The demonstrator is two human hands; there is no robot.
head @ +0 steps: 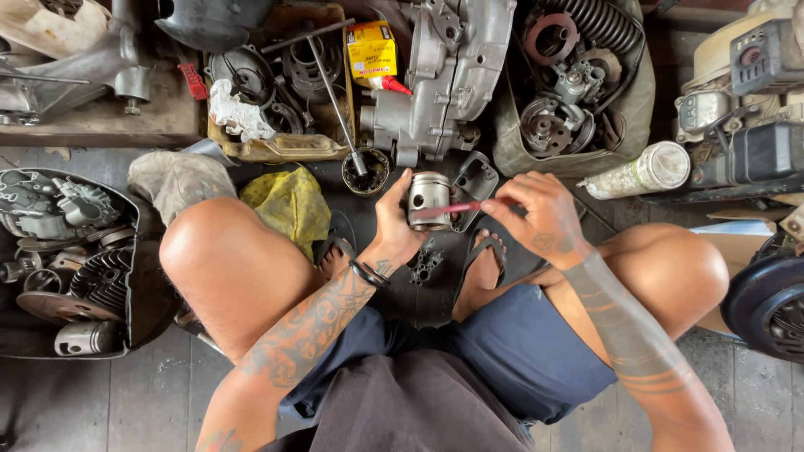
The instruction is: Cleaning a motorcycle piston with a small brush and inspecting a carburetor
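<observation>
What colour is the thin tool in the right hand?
Red, in the head view: the thin tool touches the piston.

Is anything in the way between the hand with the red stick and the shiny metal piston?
Nothing visible. The left hand holds the piston up, and the right hand lays its red stick straight across the piston's side.

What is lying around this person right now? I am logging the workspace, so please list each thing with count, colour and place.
Piston: one, silver, in the left hand.
Thin red tool: one, in the right hand, tip against the piston.
Engine casing: one, grey, floor ahead.
Small box: one, yellow, beside the casing.
Tray of parts: one, tan, upper left.
Yellow rag: one, by the left knee.
Tub of parts: one, black, far left.
Bag of parts: one, grey, upper right.
Left hand: grips the piston.
Right hand: pinches the red tool.
</observation>
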